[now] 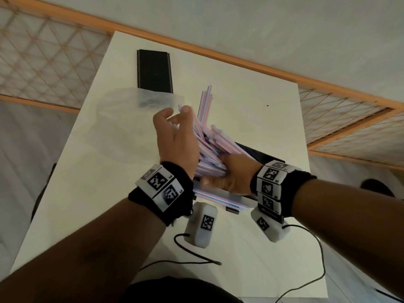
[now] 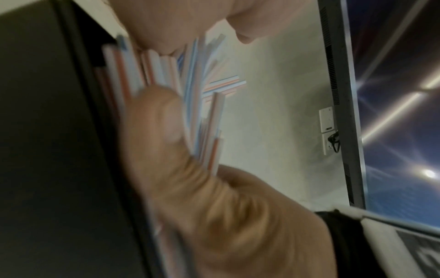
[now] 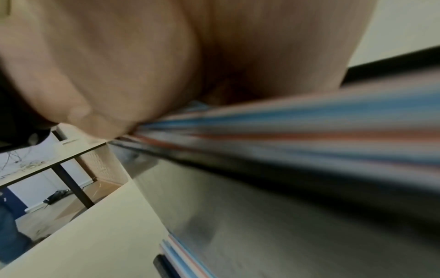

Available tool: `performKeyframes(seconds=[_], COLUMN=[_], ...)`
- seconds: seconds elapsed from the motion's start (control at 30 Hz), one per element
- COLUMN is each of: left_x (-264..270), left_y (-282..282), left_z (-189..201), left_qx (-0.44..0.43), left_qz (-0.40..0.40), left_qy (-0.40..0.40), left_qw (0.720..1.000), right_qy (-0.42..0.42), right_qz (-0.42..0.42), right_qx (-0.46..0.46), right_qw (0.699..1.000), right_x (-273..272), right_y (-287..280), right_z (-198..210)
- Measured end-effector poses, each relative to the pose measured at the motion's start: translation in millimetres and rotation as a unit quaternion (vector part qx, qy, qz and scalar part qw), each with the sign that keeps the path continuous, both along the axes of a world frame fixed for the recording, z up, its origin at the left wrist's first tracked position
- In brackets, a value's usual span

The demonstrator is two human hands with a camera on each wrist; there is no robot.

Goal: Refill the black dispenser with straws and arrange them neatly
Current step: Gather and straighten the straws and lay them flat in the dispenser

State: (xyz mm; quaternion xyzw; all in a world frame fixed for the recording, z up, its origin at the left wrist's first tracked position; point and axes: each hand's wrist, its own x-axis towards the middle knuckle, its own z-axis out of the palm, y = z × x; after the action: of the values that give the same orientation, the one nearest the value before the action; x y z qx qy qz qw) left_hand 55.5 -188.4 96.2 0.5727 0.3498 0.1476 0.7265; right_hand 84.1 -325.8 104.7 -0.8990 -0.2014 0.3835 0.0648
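The dispenser (image 1: 260, 156) near the table's (image 1: 262, 110) right edge has straws (image 1: 209, 147) heaped in it, splayed and uneven; both hands curl round them, left hand (image 1: 177, 145) and right hand (image 1: 231, 176), loading under way, tidying still to do

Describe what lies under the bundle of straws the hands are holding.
Under the striped pink, blue and white straw bundle sits the open black dispenser, with more straws at its front slot. Both hands cover its inside, so its fill level is hidden.
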Motion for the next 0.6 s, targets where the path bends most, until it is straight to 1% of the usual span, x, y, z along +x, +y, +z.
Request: performKeyframes(seconds=[0.03, 0.1, 0.17, 0.2, 0.23, 0.3, 0.37, 0.4, 0.47, 0.6], left_x=[0, -4, -11, -14, -15, -13, -6, -4, -3, -6], left_y=[-1, -4, -8, -9, -8, -3, 5, 7, 10, 6], left_z=[-1, -2, -3, -1, -1, 2, 0, -1, -3, -4], left_qx=[0.014, 0.059, 0.097, 0.097, 0.091, 0.039, -0.012, -0.023, -0.027, -0.046], left_qz=[-0.004, -0.041, -0.092, -0.106, -0.105, -0.065, -0.018, -0.010, -0.013, -0.014], left_qy=[-0.004, 0.006, 0.031, 0.044, 0.055, 0.048, 0.029, 0.030, 0.035, 0.043], left_qw=[1.000, 0.997, 0.991, 0.989, 0.989, 0.996, 0.999, 0.999, 0.999, 0.998], right_qy=[-0.014, -0.044, -0.059, -0.054, -0.046, -0.042, -0.064, -0.079, -0.099, -0.056], right_qz=[-0.008, -0.021, -0.012, -0.008, -0.011, -0.028, -0.050, -0.064, -0.075, -0.064], right_qx=[0.014, 0.023, 0.005, 0.000, -0.002, 0.013, 0.048, 0.062, 0.076, 0.080], right_qw=[1.000, 0.999, 0.998, 0.999, 0.999, 0.999, 0.996, 0.993, 0.989, 0.993], right_x=[3, 5, 4, 1, -1, -7, -10, -12, -15, -18], right_y=[-2, -5, -6, -7, -9, -14, -25, -30, -38, -35], right_z=[1, 9, 11, 14, 14, 21, 25, 26, 24, 9])
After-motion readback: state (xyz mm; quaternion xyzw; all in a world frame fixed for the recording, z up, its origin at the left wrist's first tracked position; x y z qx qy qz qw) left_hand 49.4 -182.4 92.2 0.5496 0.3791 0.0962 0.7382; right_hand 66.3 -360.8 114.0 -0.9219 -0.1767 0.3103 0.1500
